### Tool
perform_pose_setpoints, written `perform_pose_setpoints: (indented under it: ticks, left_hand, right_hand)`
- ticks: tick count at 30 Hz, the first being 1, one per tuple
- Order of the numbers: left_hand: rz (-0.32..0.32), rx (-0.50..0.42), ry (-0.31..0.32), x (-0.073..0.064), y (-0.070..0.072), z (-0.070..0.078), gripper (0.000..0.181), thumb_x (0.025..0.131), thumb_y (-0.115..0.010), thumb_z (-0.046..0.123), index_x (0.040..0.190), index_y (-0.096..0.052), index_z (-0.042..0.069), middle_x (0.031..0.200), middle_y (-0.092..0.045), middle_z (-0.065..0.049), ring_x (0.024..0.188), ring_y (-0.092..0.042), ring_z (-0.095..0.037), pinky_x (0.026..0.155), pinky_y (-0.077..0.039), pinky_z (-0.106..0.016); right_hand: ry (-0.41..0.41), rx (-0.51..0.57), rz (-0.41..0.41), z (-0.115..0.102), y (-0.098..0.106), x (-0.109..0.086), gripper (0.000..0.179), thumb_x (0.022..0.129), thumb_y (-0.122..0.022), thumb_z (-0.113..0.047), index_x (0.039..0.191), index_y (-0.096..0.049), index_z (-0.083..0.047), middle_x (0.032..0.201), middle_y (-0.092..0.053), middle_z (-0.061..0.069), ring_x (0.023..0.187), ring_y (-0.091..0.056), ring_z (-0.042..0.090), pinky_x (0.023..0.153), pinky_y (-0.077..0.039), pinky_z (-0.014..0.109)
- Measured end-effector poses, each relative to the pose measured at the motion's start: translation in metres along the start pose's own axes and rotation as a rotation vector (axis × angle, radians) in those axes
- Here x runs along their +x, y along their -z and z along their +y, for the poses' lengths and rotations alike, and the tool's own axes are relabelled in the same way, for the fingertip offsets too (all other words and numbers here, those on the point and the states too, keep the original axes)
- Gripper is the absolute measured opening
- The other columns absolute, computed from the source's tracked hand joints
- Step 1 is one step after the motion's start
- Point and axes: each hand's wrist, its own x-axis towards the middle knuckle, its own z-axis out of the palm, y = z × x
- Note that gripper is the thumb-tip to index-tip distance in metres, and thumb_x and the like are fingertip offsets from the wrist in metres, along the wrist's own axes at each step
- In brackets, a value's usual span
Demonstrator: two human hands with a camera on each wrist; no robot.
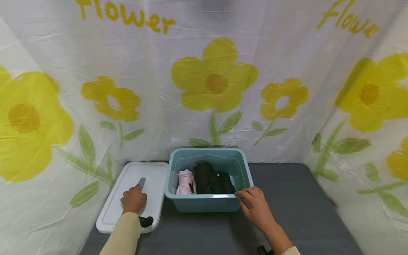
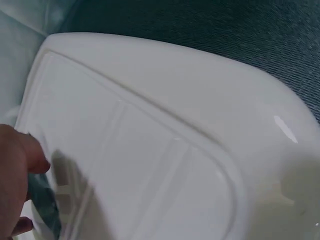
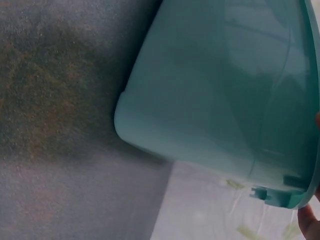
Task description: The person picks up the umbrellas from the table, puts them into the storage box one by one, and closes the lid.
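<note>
A teal storage bin (image 1: 205,205) stands on the dark table, holding a folded pink cloth bundle (image 1: 184,180) and dark folded cloth (image 1: 207,179). To its left lies a white lid (image 1: 153,177), its corner filling much of the left wrist view. Over the lid, my left hand (image 1: 134,199) pinches a flat grey-teal strip (image 1: 142,182), partly hidden by the fingers; its exact kind is unclear. The strip's teal side (image 2: 45,205) shows below the thumb in the left wrist view. My right hand (image 1: 256,209) grips the bin's rim at the near right corner.
Dark grey table surface (image 1: 287,198) extends to the right of the bin. A white curtain (image 1: 153,88) printed with yellow flowers hangs behind and along both sides. The lid's right edge lies close beside the bin.
</note>
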Motion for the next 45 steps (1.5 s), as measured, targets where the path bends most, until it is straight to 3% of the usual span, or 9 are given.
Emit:
perform_pose_setpoints:
  ticks: [6, 10, 15, 22, 25, 35, 45]
  left_hand:
    - [0.116, 0.037, -0.013, 0.001, -0.011, -0.006, 0.043, 0.087, -0.049, 0.007, 0.125, -0.052, -0.012, 0.113, -0.055, -0.036, 0.105, -0.044, -0.056, 0.083, -0.034, -0.066]
    - [0.151, 0.069, -0.037, 0.004, -0.015, -0.008, 0.037, 0.087, -0.049, 0.005, 0.119, -0.054, -0.012, 0.105, -0.056, -0.037, 0.100, -0.049, -0.056, 0.078, -0.038, -0.066]
    - [0.110, 0.046, -0.053, 0.005, -0.011, -0.006, 0.041, 0.086, -0.048, 0.003, 0.123, -0.050, -0.014, 0.102, -0.054, -0.040, 0.095, -0.052, -0.058, 0.072, -0.043, -0.067]
    - [0.030, 0.024, -0.001, -0.004, 0.005, -0.001, 0.033, 0.081, -0.051, 0.006, 0.102, -0.053, -0.020, 0.093, -0.052, -0.040, 0.086, -0.054, -0.057, 0.066, -0.046, -0.063]
    - [0.010, 0.030, 0.006, -0.008, 0.010, 0.000, 0.036, 0.080, -0.055, 0.008, 0.101, -0.056, -0.021, 0.092, -0.053, -0.039, 0.084, -0.055, -0.055, 0.069, -0.047, -0.062]
    - [-0.002, 0.089, -0.069, -0.014, 0.032, 0.009, 0.038, 0.080, -0.058, 0.011, 0.102, -0.055, -0.020, 0.087, -0.055, -0.033, 0.077, -0.059, -0.044, 0.070, -0.047, -0.056]
    - [-0.003, 0.122, -0.112, -0.027, 0.055, 0.012, 0.036, 0.081, -0.057, 0.011, 0.102, -0.055, -0.020, 0.086, -0.054, -0.032, 0.075, -0.058, -0.045, 0.069, -0.047, -0.056]
  right_hand:
    - [-0.025, 0.018, 0.019, -0.004, -0.005, -0.001, 0.028, 0.073, -0.080, -0.003, 0.096, -0.073, -0.017, 0.091, -0.066, -0.001, 0.086, -0.062, 0.019, 0.093, -0.043, 0.062]
    - [-0.045, 0.037, 0.021, -0.004, -0.006, -0.002, 0.028, 0.074, -0.079, -0.003, 0.097, -0.073, -0.018, 0.091, -0.065, -0.002, 0.086, -0.062, 0.019, 0.094, -0.042, 0.063]
    - [-0.051, 0.040, 0.030, -0.002, -0.005, -0.003, 0.028, 0.074, -0.079, -0.004, 0.097, -0.073, -0.019, 0.091, -0.065, -0.003, 0.085, -0.063, 0.018, 0.095, -0.042, 0.063]
    - [-0.052, 0.056, 0.042, -0.003, -0.005, -0.003, 0.029, 0.072, -0.080, -0.003, 0.096, -0.073, -0.018, 0.091, -0.066, -0.003, 0.084, -0.063, 0.017, 0.095, -0.041, 0.063]
    - [-0.062, 0.065, 0.047, -0.003, -0.005, -0.002, 0.030, 0.071, -0.081, -0.002, 0.095, -0.073, -0.017, 0.090, -0.066, -0.003, 0.084, -0.063, 0.017, 0.095, -0.041, 0.063]
    - [-0.060, 0.062, 0.075, -0.003, -0.004, -0.004, 0.032, 0.068, -0.083, 0.001, 0.094, -0.073, -0.016, 0.089, -0.065, -0.001, 0.083, -0.063, 0.018, 0.094, -0.042, 0.064]
    - [-0.061, 0.075, 0.087, -0.005, -0.006, -0.004, 0.032, 0.068, -0.082, 0.001, 0.094, -0.073, -0.015, 0.089, -0.065, -0.002, 0.084, -0.062, 0.018, 0.096, -0.040, 0.062]
